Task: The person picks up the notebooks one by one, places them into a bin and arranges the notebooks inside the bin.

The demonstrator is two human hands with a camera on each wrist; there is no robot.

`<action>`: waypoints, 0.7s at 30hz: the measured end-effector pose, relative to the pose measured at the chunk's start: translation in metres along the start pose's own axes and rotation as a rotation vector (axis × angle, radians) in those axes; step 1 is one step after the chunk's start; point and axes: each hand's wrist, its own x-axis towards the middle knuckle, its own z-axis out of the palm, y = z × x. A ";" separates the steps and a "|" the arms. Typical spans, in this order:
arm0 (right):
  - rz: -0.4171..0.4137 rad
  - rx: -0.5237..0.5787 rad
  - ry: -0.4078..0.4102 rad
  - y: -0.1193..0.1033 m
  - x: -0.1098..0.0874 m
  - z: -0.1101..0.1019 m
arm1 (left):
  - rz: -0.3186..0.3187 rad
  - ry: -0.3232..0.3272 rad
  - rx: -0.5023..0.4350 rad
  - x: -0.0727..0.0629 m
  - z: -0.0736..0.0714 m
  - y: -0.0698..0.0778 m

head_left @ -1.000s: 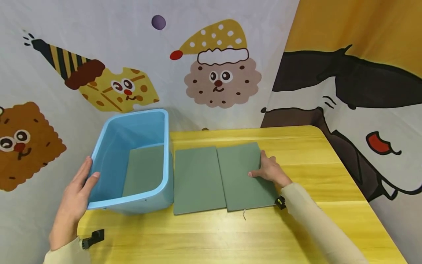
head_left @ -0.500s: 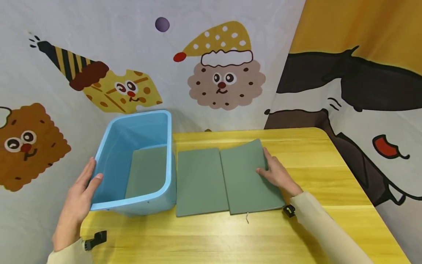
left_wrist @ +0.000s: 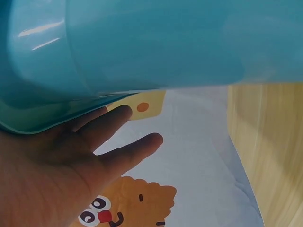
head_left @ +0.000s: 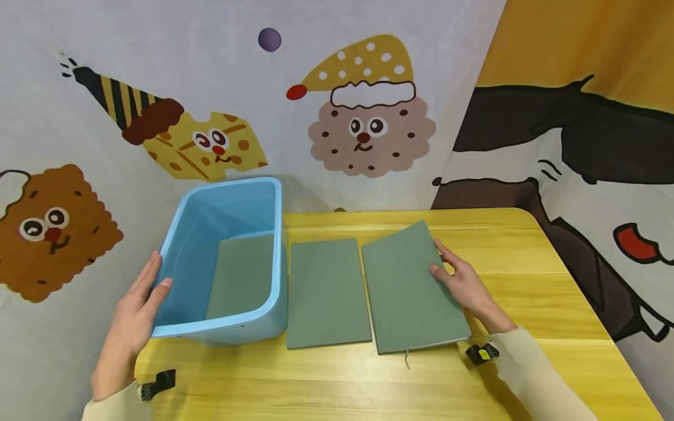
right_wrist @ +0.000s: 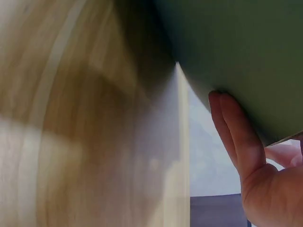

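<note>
A green notebook (head_left: pixel 413 292) with a ribbon at its lower edge is tilted, its right side raised off the table. My right hand (head_left: pixel 468 289) pinches that side, thumb on the cover and fingers underneath; the right wrist view shows the fingers (right_wrist: pixel 236 127) against its underside. My left hand (head_left: pixel 134 310) holds the left rim of a light blue plastic bin (head_left: pixel 231 323), thumb over the rim. Its fingers (left_wrist: pixel 135 153) spread below the rim outside. A second green notebook (head_left: pixel 329 292) lies flat between bin and raised notebook. Another flat green one (head_left: pixel 244 272) lies inside the bin.
The yellow wooden table (head_left: pixel 316 386) runs under everything, with its rounded far corner at the right. Right behind it hangs a white cloth (head_left: pixel 210 58) printed with cartoon figures. Each wrist carries a small black strap.
My right hand has shifted right and toward me, carrying the notebook. The notebook's right side has risen and a gap has opened beside the flat notebook. My left hand stays at the bin.
</note>
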 end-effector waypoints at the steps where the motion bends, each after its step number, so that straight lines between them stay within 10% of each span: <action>1: 0.001 0.022 0.005 -0.001 -0.002 -0.002 | 0.003 -0.002 0.003 0.000 0.000 0.000; 21: -0.057 0.212 0.182 -0.044 -0.023 -0.018 | 0.071 -0.034 0.105 -0.001 -0.003 0.006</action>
